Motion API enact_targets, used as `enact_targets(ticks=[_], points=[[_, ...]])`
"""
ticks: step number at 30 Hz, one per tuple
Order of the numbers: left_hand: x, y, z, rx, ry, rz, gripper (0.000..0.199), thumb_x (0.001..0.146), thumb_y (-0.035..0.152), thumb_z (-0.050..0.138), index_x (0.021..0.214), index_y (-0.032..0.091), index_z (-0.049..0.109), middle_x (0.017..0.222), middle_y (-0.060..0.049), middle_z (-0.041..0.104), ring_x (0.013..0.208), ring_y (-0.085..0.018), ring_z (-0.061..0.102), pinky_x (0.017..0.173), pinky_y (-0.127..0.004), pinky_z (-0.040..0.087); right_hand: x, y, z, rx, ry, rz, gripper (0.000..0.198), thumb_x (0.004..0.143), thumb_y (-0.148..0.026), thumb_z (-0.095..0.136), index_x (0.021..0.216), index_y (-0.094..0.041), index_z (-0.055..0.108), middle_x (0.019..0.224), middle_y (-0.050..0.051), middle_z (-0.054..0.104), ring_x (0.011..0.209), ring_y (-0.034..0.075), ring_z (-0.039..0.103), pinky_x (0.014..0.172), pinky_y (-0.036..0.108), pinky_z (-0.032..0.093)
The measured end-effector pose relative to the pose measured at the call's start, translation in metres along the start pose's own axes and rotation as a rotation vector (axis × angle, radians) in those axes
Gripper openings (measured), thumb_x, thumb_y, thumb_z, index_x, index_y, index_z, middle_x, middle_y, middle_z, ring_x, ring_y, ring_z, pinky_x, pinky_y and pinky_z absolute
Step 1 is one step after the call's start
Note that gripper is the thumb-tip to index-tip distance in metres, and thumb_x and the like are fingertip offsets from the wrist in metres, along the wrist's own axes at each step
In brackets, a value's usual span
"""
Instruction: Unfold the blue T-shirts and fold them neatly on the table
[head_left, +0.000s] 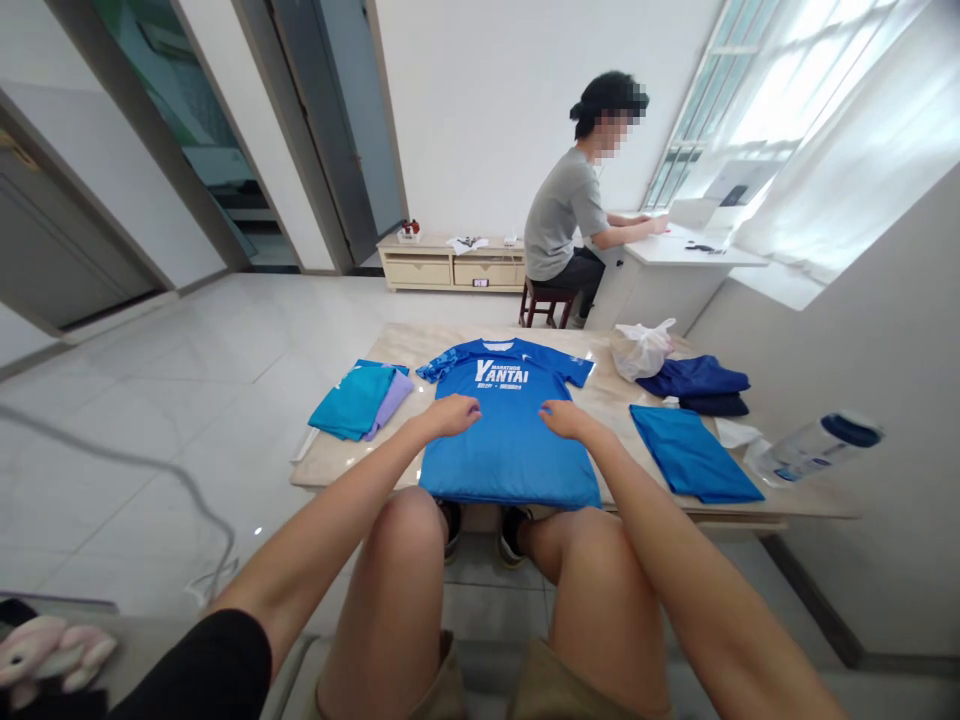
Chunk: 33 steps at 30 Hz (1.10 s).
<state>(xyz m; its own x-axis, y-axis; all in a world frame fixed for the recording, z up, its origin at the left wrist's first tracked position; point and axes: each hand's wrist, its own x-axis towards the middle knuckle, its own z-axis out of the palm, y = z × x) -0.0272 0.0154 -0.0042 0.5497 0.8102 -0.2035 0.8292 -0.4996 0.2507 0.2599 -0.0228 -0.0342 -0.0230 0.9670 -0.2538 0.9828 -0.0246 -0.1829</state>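
A blue short-sleeved T-shirt [504,450] with white "Marathon Yantai" lettering lies spread flat on the table, its collar facing away from me. My left hand [454,413] is over the left part of the shirt's body, fingers loosely bent and pointing inward. Mirroring it, my right hand [565,418] is over the right part, its fingers also a little bent. Neither hand visibly lifts any cloth; whether the fingertips touch the shirt is unclear. To the left rest a folded teal garment [352,400] and a lilac one [390,404]. A folded blue garment [694,452] lies right.
On the table's [330,468] right side are a white plastic bag [643,350], dark blue folded clothes [697,378] and a clear water bottle [814,450]. Beyond, a person [566,215] sits on a stool at a white desk [686,250]. A low cabinet [416,270] lines the wall.
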Motion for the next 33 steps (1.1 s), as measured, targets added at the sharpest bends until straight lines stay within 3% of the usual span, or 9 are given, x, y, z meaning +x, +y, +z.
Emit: enact_targets(ticks=[4,9,17,26,33], points=[[-0.002,0.027,0.004,-0.06,0.174,-0.033,0.039,0.113,0.04,0.048,0.137,0.024,0.075,0.137,-0.01,0.081,0.13,-0.029,0.074,0.102,-0.036,0.059,0.01,-0.012,0.009,-0.014,0.001,-0.006,0.055,0.117,-0.037,0.038,0.155,-0.009,0.066,0.159,0.024,0.065,0.145,0.035,0.065,0.12,0.043,0.05],[-0.009,-0.001,0.027,-0.013,0.025,-0.088,0.038,0.11,0.036,0.051,0.135,0.022,0.076,0.139,-0.014,0.08,0.131,-0.033,0.074,0.104,-0.04,0.059,0.014,0.008,0.042,-0.039,-0.129,-0.01,0.049,0.112,-0.032,0.052,0.151,-0.009,0.071,0.157,0.024,0.067,0.146,0.035,0.066,0.122,0.044,0.051],[-0.007,-0.049,0.052,0.032,-0.133,-0.17,0.042,0.107,0.042,0.053,0.136,0.021,0.076,0.138,-0.018,0.08,0.126,-0.035,0.077,0.102,-0.042,0.062,0.028,0.038,0.052,-0.071,-0.233,0.044,0.052,0.106,-0.032,0.063,0.151,-0.009,0.072,0.147,0.024,0.073,0.14,0.037,0.072,0.118,0.047,0.057],[0.003,-0.063,0.073,0.044,-0.174,-0.109,0.045,0.105,0.042,0.06,0.14,0.018,0.075,0.146,-0.02,0.076,0.136,-0.035,0.074,0.11,-0.04,0.059,0.024,0.03,0.063,-0.059,-0.239,0.022,0.049,0.108,-0.029,0.061,0.15,-0.007,0.073,0.158,0.024,0.066,0.145,0.037,0.067,0.123,0.047,0.054],[0.008,-0.063,0.079,0.054,-0.202,-0.119,0.044,0.099,0.038,0.068,0.138,0.019,0.075,0.143,-0.018,0.078,0.127,-0.033,0.077,0.106,-0.038,0.061,0.016,0.034,0.067,-0.084,-0.257,0.035,0.042,0.108,-0.028,0.062,0.143,-0.009,0.077,0.15,0.022,0.072,0.138,0.037,0.071,0.118,0.047,0.056]])
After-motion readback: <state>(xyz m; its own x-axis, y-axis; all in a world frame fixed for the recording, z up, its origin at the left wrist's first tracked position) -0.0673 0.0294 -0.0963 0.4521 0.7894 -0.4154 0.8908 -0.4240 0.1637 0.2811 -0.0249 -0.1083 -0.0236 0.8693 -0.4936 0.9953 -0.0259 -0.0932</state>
